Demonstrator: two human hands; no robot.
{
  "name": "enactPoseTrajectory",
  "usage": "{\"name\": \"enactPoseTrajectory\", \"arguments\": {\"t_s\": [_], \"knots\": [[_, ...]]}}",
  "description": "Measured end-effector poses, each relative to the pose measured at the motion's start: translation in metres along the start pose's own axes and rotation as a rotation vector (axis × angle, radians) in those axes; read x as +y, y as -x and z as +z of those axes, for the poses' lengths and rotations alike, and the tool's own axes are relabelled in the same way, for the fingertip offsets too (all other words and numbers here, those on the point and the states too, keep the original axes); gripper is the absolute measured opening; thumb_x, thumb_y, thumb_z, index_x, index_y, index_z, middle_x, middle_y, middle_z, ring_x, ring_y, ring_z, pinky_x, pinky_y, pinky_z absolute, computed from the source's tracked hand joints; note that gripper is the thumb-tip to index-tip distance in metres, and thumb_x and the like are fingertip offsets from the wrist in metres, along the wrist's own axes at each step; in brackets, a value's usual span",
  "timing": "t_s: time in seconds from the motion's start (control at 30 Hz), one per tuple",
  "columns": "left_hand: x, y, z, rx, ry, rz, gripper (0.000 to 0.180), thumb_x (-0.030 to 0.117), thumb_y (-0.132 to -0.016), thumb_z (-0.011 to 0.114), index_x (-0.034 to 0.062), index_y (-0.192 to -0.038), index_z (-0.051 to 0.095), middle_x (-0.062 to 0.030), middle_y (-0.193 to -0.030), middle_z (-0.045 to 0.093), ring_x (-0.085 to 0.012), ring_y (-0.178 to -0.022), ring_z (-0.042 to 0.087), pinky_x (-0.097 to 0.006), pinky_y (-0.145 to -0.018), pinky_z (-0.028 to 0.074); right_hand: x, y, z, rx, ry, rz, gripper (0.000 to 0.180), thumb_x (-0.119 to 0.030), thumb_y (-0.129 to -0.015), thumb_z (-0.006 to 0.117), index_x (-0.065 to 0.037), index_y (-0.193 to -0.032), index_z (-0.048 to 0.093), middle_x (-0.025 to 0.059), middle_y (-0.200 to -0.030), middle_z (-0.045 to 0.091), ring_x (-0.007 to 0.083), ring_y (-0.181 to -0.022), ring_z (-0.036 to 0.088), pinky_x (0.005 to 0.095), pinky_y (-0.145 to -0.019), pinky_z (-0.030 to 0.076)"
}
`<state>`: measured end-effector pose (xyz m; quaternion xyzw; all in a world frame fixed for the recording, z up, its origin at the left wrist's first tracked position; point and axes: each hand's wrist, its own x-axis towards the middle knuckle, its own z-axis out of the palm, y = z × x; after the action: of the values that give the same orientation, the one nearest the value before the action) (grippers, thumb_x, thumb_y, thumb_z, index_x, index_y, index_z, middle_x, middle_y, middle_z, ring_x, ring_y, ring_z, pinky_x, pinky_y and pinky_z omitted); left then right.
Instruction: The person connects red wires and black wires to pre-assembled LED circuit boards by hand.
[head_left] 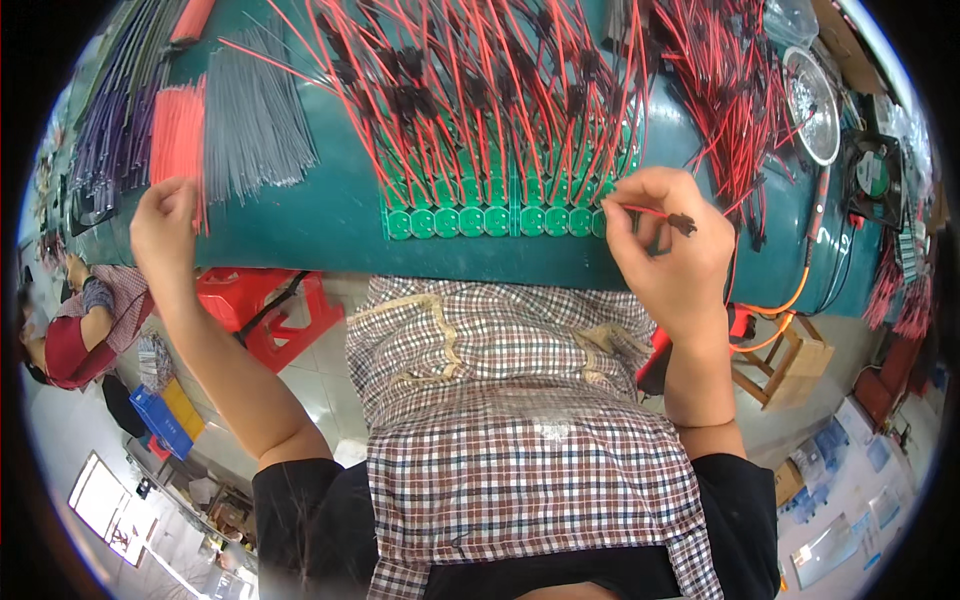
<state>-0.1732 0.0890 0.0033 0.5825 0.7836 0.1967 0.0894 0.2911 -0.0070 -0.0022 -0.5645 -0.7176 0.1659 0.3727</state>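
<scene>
From my remote seat I watch the right hand [685,255], whose fingers are pinched narrow around a red lead [645,209]; its black connector [683,224] hangs just in front of the palm. The fingertips sit at the right end of the green circuit boards [472,222], which run leftward from them across the table [335,235]. I cannot tell whether the lead's tip touches a pad. Just beyond and left of these fingers, wired leads [480,90] stand crowded on the boards.

The left hand [165,235] is well apart, its fingers drawn close together at the near end of the red wire bundle [178,130]; I cannot tell whether they grip a strand. Grey wires [252,120] lie just to their right.

What worries me is snagging: the standing leads lean into one another, so a sideways pull by the right fingers could tug a neighbour and strain its joint. The fingertips hide the tip, so I could misplace it. The loose lead pile [720,100], beyond and right of those fingers, might catch the connector if the wrist swings outward.
</scene>
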Motion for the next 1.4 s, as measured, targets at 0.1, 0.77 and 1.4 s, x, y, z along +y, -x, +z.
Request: {"name": "enactPoseTrajectory", "arguments": {"t_s": [0.1, 0.77, 1.4], "knots": [[0.036, 0.012, 0.015, -0.117, 0.173, 0.024, 0.025, 0.021, -0.087, 0.073, -0.0023, -0.097, 0.072, -0.0008, -0.07, 0.065, -0.0057, -0.063, 0.056, -0.023, -0.055, 0.044, -0.005, -0.001, 0.001, -0.011, 0.057, 0.02, 0.029, 0.007, -0.073, 0.076, -0.004, -0.093, 0.058, 0.0042, -0.078, 0.066, 0.0096, -0.05, 0.054, 0.0237, -0.047, 0.041], [0.084, 0.032, 0.007, -0.188, 0.666, -0.227, 0.016, 0.009, -0.089, 0.071, -0.0051, -0.092, 0.063, -0.0067, -0.079, 0.065, -0.0096, -0.068, 0.063, -0.023, -0.058, 0.053, 0.001, -0.004, 0.004, 0.002, -0.183, 0.153, 0.02, 0.002, -0.071, 0.082, -0.002, -0.076, 0.063, 0.004, -0.073, 0.058, 0.0075, -0.046, 0.042, 0.0254, -0.043, 0.034], [0.172, 0.151, 0.03, -0.323, 0.96, 0.071, 0.013, -0.008, -0.091, 0.061, -0.006, -0.104, 0.058, -0.0131, -0.101, 0.067, -0.02, -0.093, 0.069, -0.027, -0.082, 0.057, 0.005, 0.002, -0.004, -0.07, -0.265, 0.189, 0.01, 0.001, -0.074, 0.064, -0.002, -0.084, 0.063, 0.0099, -0.076, 0.06, 0.0207, -0.064, 0.064, 0.0315, -0.057, 0.05]]}}
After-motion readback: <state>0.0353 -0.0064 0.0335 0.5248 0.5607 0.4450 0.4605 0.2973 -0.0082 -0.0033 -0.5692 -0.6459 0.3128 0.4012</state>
